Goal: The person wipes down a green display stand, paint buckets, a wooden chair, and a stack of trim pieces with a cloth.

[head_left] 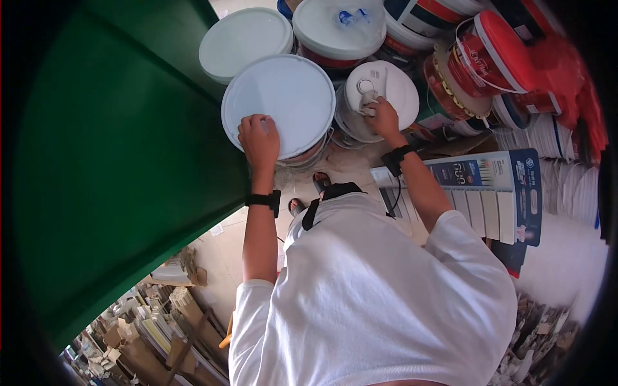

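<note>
My left hand (259, 139) rests on the near left part of a large pale-blue bucket lid (286, 96), its fingers bent and pointing down; whether anything is under them is hidden. To the right, my right hand (382, 119) grips a crumpled greyish cloth (369, 103) against a smaller white bucket lid (399, 93). A round cap (365, 86) on that lid lies just beyond the cloth. Both buckets stand side by side, with their lids on.
More lidded buckets (244, 40) stand behind, one with clear plastic (351, 18) on top. A red bucket (479, 58) tilts at the right. A green panel (129, 148) fills the left. A sample board (479, 193) and stacked lids (560, 174) are at the right.
</note>
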Motion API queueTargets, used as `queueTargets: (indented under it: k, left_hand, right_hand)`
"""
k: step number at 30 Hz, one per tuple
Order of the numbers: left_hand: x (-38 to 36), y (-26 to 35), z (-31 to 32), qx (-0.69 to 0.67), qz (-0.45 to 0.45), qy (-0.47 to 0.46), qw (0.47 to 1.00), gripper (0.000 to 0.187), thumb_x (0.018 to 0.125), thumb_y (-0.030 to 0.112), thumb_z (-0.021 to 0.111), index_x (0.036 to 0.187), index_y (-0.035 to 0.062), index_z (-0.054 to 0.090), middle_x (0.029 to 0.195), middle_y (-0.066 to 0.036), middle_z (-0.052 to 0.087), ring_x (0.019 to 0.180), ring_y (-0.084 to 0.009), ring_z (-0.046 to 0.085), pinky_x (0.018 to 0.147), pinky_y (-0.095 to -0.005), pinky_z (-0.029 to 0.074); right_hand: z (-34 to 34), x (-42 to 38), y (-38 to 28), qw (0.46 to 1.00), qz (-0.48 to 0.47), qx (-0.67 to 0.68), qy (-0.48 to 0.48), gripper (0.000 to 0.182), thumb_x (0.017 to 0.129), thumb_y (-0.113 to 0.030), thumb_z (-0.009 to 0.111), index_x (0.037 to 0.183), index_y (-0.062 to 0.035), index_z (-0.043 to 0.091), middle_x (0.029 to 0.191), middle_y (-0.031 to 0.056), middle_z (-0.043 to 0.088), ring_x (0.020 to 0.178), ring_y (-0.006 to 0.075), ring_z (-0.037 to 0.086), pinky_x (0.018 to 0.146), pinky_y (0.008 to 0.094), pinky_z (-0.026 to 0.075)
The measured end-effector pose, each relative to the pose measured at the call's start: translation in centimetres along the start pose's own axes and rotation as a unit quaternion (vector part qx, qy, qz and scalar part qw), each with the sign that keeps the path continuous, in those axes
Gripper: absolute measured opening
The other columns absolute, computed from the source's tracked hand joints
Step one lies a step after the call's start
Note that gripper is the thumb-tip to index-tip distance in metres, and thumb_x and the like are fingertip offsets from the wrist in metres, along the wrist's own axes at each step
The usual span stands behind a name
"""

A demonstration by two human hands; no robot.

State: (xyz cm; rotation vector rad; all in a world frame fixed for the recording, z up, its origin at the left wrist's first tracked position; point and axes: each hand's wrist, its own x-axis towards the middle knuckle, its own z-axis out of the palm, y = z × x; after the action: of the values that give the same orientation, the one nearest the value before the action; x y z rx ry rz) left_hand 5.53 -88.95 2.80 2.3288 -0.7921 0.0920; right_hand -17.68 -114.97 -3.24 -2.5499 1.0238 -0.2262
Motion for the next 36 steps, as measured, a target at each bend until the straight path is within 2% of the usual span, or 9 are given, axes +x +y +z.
queueTargets:
  k: [5,8,11,14,18,21,30,33,36]
  left_hand:
    - [0.0,0.3,0.2,0.016,-0.019,0.011,1.000,0.019,0.090,0.023,0.058,0.095,0.0055,0.065,0.103,-0.011,0.059,0.101,-0.0319,0.054,0.090,-0.0446,0.042]
    - [0.1,0.3,0.4,0.026,-0.020,0.005,0.999,0.019,0.090,0.022,0.058,0.094,0.0051,0.065,0.102,-0.011,0.060,0.100,-0.0322,0.055,0.089,-0.0448,0.042]
    - [0.3,-0.1,0.3,0.019,-0.019,0.016,1.000,0.018,0.090,0.021,0.058,0.094,0.0045,0.065,0.100,-0.012,0.060,0.099,-0.0327,0.055,0.088,-0.0451,0.043]
    - [-0.1,0.3,0.4,0.033,-0.024,0.028,0.999,0.018,0.090,0.021,0.058,0.094,0.0046,0.065,0.100,-0.012,0.061,0.099,-0.0333,0.056,0.088,-0.0455,0.043]
    - [-0.1,0.4,0.9,0.061,-0.023,0.023,0.998,0.018,0.089,0.022,0.059,0.094,0.0061,0.067,0.100,-0.012,0.061,0.099,-0.0336,0.056,0.088,-0.0459,0.044]
    - [0.0,0.7,0.6,0.065,-0.006,0.017,0.998,0.020,0.090,0.021,0.060,0.093,0.0024,0.066,0.098,-0.014,0.061,0.096,-0.0350,0.056,0.085,-0.0459,0.045]
    - [0.1,-0.1,1.2,0.061,0.000,0.021,0.998,0.019,0.088,0.020,0.060,0.092,0.0031,0.066,0.098,-0.012,0.061,0.095,-0.0333,0.057,0.085,-0.0447,0.046]
    - [0.1,-0.4,1.2,0.033,-0.002,0.031,0.999,0.017,0.087,0.020,0.061,0.090,0.0037,0.067,0.096,-0.012,0.062,0.094,-0.0329,0.057,0.085,-0.0442,0.046]
    - [-0.1,-0.5,1.0,0.021,-0.009,0.032,0.999,0.016,0.087,0.019,0.061,0.090,0.0047,0.067,0.096,-0.011,0.062,0.094,-0.0323,0.057,0.084,-0.0438,0.046]
  right_hand:
    - [-0.3,-0.1,0.1,0.997,-0.074,0.003,0.010,0.060,0.064,-0.021,0.082,0.121,-0.0126,0.064,0.123,0.0158,0.054,0.115,0.0354,0.054,0.091,0.0452,0.046]
    - [0.5,-1.5,-1.3,0.985,-0.086,-0.147,0.028,0.076,0.064,-0.025,0.084,0.133,-0.0144,0.055,0.130,0.0159,0.050,0.124,0.0327,0.048,0.095,0.0473,0.041]
    - [1.2,-2.2,-1.8,0.983,-0.091,-0.156,0.038,0.087,0.063,-0.029,0.085,0.140,-0.0148,0.047,0.134,0.0134,0.046,0.130,0.0296,0.042,0.099,0.0486,0.036]
    - [0.7,-2.2,-1.8,0.978,-0.117,-0.160,0.066,0.082,0.065,-0.027,0.084,0.139,-0.0172,0.050,0.131,0.0121,0.049,0.122,0.0299,0.047,0.095,0.0480,0.041]
    - [-0.7,-0.2,-1.4,0.988,-0.111,-0.081,0.064,0.053,0.070,-0.022,0.081,0.120,-0.0158,0.065,0.117,0.0099,0.055,0.104,0.0299,0.056,0.084,0.0437,0.049]
    - [-0.6,0.0,-1.1,0.991,-0.107,-0.019,0.083,0.035,0.070,-0.017,0.079,0.105,-0.0126,0.073,0.110,0.0101,0.059,0.094,0.0306,0.060,0.079,0.0413,0.054]
    - [-1.1,-1.7,0.5,0.998,-0.042,0.022,0.035,0.031,0.069,-0.011,0.076,0.100,-0.0118,0.074,0.111,0.0115,0.064,0.093,0.0334,0.065,0.082,0.0430,0.054]
    - [-2.8,-2.0,0.3,0.997,-0.023,-0.037,-0.057,0.030,0.070,-0.010,0.074,0.100,-0.0105,0.074,0.111,0.0130,0.064,0.095,0.0348,0.066,0.082,0.0449,0.054]
    - [-5.6,0.4,0.2,0.997,-0.001,-0.021,-0.068,0.028,0.072,-0.008,0.070,0.100,-0.0098,0.073,0.105,0.0151,0.065,0.095,0.0357,0.066,0.083,0.0462,0.053]
